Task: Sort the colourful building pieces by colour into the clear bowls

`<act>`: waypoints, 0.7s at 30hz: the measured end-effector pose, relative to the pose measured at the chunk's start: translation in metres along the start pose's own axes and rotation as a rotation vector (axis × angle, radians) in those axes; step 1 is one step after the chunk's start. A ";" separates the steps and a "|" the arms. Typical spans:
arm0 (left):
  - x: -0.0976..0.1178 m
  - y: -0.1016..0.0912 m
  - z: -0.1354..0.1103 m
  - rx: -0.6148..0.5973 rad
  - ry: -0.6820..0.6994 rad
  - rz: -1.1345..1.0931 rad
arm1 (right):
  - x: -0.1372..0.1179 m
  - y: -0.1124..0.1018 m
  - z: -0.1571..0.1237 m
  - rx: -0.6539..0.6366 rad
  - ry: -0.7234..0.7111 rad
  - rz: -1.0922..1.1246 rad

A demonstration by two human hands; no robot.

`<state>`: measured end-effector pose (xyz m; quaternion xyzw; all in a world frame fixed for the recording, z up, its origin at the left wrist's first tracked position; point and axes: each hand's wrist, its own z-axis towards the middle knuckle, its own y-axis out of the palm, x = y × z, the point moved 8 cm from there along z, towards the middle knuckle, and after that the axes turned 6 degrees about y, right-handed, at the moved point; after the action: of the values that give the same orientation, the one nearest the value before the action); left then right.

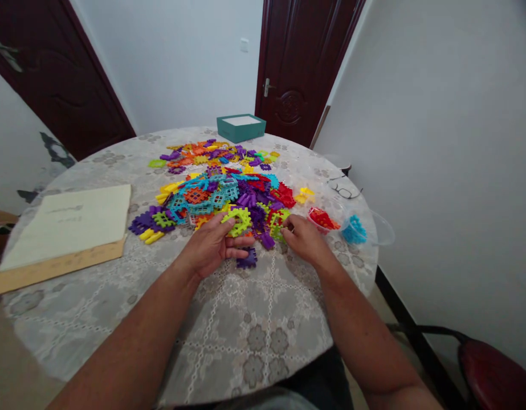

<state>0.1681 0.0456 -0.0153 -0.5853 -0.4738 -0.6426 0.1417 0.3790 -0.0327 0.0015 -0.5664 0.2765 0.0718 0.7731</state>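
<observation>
A lime-green plastic piece (245, 217) is being pinched in the left grip (209, 246), its lower fingers being held loosely extended, just before the colourful pile (246, 199) on the counter (222, 319) and near a purple tile (248, 261). The right grip (306, 239) is being held curled loosely inward beside the pile; whether anything is being grasped there cannot be told.

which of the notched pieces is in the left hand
The lime-green piece, gripped in the left hand; the purple piece beside that hand lies on the tablecloth instead.
</observation>
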 end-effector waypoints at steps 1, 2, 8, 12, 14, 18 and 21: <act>0.000 0.000 0.000 0.001 0.000 0.004 | -0.003 -0.003 0.000 0.033 -0.001 0.019; 0.000 0.000 0.000 0.005 0.000 0.006 | -0.007 -0.006 -0.001 0.066 -0.009 0.042; -0.003 0.005 -0.001 -0.033 -0.020 0.029 | -0.037 -0.021 -0.016 0.291 -0.152 0.307; -0.006 0.011 -0.002 -0.099 -0.027 0.022 | -0.067 -0.018 -0.033 0.347 -0.411 0.380; -0.009 0.013 -0.002 -0.129 -0.039 0.004 | -0.079 -0.012 -0.039 0.325 -0.511 0.358; -0.012 0.014 -0.001 -0.153 -0.044 -0.002 | -0.088 -0.001 -0.042 0.259 -0.550 0.263; -0.013 0.014 -0.001 -0.161 -0.042 0.027 | -0.089 0.001 -0.041 0.224 -0.562 0.227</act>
<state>0.1816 0.0322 -0.0205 -0.6144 -0.4154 -0.6643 0.0930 0.2896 -0.0517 0.0376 -0.4015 0.1197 0.2801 0.8637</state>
